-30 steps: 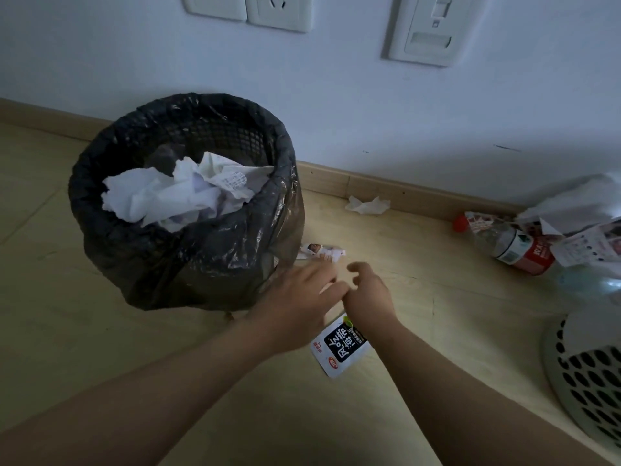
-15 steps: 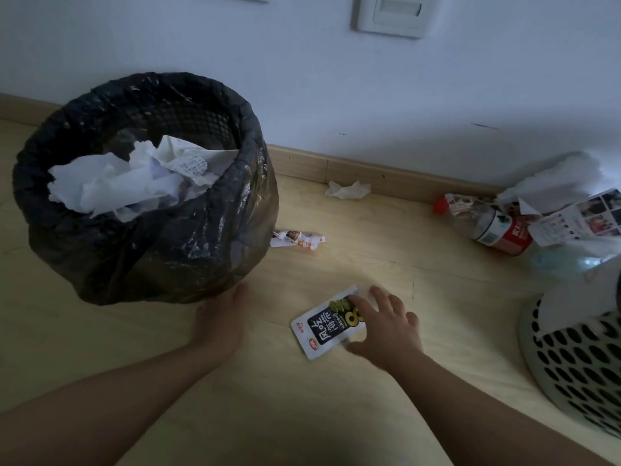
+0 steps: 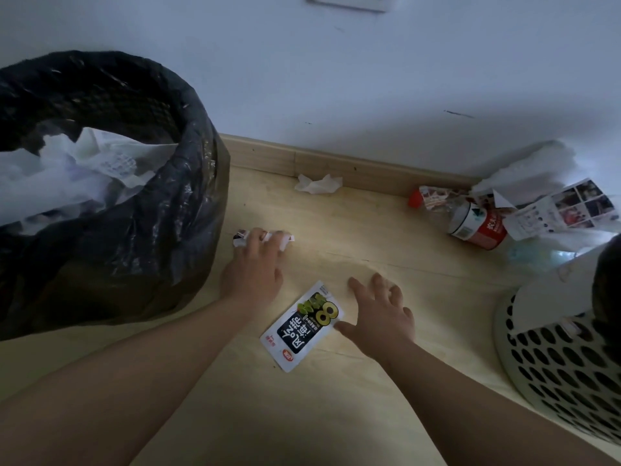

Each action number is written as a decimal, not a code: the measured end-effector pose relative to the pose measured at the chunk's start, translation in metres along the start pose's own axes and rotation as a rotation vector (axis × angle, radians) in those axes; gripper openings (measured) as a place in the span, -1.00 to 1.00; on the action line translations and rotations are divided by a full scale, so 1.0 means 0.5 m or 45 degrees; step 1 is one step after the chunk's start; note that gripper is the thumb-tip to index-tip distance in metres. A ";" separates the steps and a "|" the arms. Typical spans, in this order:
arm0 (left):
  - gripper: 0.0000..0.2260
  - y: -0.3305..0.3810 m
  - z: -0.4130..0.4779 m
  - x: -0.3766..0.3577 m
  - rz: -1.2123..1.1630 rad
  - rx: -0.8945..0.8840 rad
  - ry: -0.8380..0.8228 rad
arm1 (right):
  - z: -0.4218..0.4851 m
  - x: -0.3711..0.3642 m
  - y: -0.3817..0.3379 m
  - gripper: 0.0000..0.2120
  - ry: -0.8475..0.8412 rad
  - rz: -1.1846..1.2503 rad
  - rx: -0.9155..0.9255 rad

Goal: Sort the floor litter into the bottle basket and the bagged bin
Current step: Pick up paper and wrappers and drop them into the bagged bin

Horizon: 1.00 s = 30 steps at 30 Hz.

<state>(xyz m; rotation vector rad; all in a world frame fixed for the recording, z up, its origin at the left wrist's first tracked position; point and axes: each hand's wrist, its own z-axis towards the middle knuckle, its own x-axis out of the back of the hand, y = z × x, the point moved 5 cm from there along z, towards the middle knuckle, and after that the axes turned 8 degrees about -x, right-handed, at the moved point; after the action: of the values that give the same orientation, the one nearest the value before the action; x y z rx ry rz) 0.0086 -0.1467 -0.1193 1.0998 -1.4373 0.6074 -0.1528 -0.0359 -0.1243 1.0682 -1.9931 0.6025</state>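
The black bagged bin [image 3: 141, 230] stands at the left, holding crumpled white paper. My left hand [image 3: 255, 267] lies on the floor beside it, fingertips on a small crumpled wrapper [image 3: 287, 237]. A flat white and black snack packet [image 3: 302, 326] lies on the floor between my hands. My right hand [image 3: 379, 314] is spread flat on the floor just right of the packet, thumb touching its edge. The white perforated bottle basket [image 3: 551, 364] is at the right edge. A plastic bottle with a red label [image 3: 477, 223] lies by the wall.
A crumpled tissue [image 3: 317, 185] lies against the wooden baseboard [image 3: 268, 156]. A printed leaflet [image 3: 564, 210] and white plastic or paper litter [image 3: 534, 166] are piled beside the bottle at the right. Something dark [image 3: 608, 284] sits over the basket's rim.
My left hand has reached forward from the bin's base onto the small crumpled wrapper. My right hand has slid off the packet's corner to the floor beside it. The camera moved closer.
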 end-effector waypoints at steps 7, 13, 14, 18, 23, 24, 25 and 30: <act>-0.64 -0.014 0.034 -0.013 -0.074 -0.030 -0.132 | 0.018 -0.002 -0.008 -0.19 -0.060 -0.110 -0.001; -0.72 0.000 0.074 -0.006 0.039 0.026 -0.148 | 0.020 0.007 -0.016 -0.23 -0.095 -0.106 -0.001; -0.73 0.004 0.080 -0.008 0.042 0.038 -0.166 | 0.019 0.011 -0.014 -0.26 -0.097 -0.094 0.004; -0.77 0.005 0.095 -0.017 -0.045 0.017 -0.221 | 0.042 0.062 -0.009 -0.46 -0.002 -0.009 0.004; -0.75 -0.009 0.110 -0.017 -0.223 0.069 -0.320 | 0.122 0.158 -0.083 -0.56 0.255 0.093 0.123; -0.73 -0.006 0.112 -0.018 -0.249 0.079 -0.349 | 0.136 0.172 -0.105 -0.54 0.287 0.090 0.177; -0.71 -0.005 0.115 -0.018 -0.265 0.090 -0.378 | 0.152 0.182 -0.129 -0.51 0.299 0.090 0.224; -0.62 0.000 0.120 -0.017 -0.274 0.081 -0.452 | 0.231 0.192 -0.202 -0.36 0.196 0.171 0.328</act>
<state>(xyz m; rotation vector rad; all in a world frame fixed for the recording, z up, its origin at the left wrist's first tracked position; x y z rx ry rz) -0.0204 -0.1962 -0.1390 1.4443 -1.5794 0.3152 -0.1483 -0.2163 -0.1093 1.0081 -1.8976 1.0051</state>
